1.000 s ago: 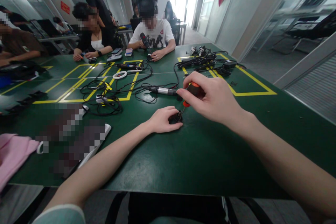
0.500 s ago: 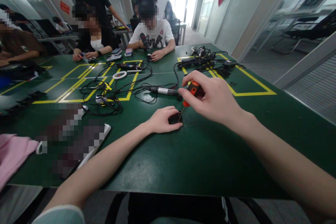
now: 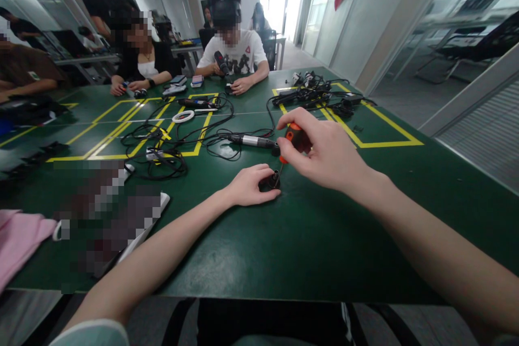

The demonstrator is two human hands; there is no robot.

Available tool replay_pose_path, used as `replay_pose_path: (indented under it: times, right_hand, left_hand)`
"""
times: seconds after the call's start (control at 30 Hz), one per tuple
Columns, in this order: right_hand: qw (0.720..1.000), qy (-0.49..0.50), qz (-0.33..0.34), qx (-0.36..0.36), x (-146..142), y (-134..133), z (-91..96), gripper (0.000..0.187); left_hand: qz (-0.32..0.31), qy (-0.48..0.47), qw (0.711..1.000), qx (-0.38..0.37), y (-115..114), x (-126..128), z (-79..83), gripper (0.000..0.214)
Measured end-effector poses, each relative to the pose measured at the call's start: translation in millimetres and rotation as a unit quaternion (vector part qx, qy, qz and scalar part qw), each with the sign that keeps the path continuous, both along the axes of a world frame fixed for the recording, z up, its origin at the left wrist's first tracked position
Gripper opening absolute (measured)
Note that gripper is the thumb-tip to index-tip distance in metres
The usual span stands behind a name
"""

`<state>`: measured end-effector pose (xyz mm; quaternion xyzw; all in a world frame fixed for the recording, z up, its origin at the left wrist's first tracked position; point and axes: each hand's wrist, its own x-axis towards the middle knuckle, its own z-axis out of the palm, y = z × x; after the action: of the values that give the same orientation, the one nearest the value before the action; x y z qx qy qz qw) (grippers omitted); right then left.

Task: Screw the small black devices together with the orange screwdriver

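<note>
Orange-and-black screwdriver (image 3: 291,135), held in my right hand (image 3: 322,145), points toward seven o'clock at the small black part (image 3: 267,184) my left hand (image 3: 249,185) grips.

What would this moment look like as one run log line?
left hand: holds small black part on green table | right hand: grips orange-and-black screwdriver, shaft angled down to part | beyond: silver-and-black cylinder

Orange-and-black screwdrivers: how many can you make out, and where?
1: the orange-and-black screwdriver in the right hand, its shaft reaching down to the black part that the left hand holds. Others could be hidden among the cables or too small to tell.
</note>
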<state>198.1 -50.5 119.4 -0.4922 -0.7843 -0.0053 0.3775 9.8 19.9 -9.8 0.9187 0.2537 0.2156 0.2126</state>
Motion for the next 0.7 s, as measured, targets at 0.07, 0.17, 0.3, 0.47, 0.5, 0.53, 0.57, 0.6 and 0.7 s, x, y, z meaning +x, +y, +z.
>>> replay_pose_path:
  times: [0.07, 0.17, 0.3, 0.47, 0.5, 0.53, 0.57, 0.6, 0.7]
  right_hand:
    - [1.000, -0.009, 0.003, 0.011, -0.3, 0.3, -0.8, 0.028]
    - [1.000, -0.012, 0.007, 0.015, 0.0, 0.6, -1.3, 0.026]
    - [1.000, -0.005, -0.007, 0.012, 0.9, 0.1, 0.2, 0.027]
    - [1.000, 0.000, 0.015, 0.010, 0.9, -0.5, 1.1, 0.021]
    - [1.000, 0.001, 0.019, 0.014, 0.8, -0.4, 0.9, 0.023]
    - [1.000, 0.003, 0.021, 0.018, 0.6, -0.3, 0.6, 0.024]
    - [1.000, 0.004, 0.021, 0.021, 0.5, -0.2, 0.4, 0.024]
    - [1.000, 0.004, 0.020, 0.022, 0.4, -0.1, 0.3, 0.023]
    - [1.000, 0.000, 0.009, 0.010, 0.2, -0.1, 0.9, 0.024]
  left_hand:
    - [-0.004, -0.002, 1.000, -0.002, -0.1, 0.1, 0.2, 0.026]
    - [-0.006, -0.001, 1.000, -0.001, 0.0, 0.5, 0.3, 0.025]
    - [0.001, 0.007, 1.000, 0.006, -0.2, 0.7, 0.8, 0.026]
    - [-0.001, 0.001, 1.000, 0.003, -0.5, 0.3, 1.5, 0.027]
    - [-0.002, 0.001, 1.000, 0.001, -0.4, 0.2, 1.6, 0.026]
    - [-0.003, 0.001, 1.000, 0.000, -0.4, 0.3, 1.6, 0.027]
    - [-0.004, 0.002, 1.000, 0.001, -0.4, 0.3, 1.6, 0.027]
    - [-0.005, 0.003, 1.000, 0.001, -0.4, 0.4, 1.7, 0.027]
    - [-0.001, 0.004, 1.000, 0.000, -0.5, 0.6, 1.8, 0.027]
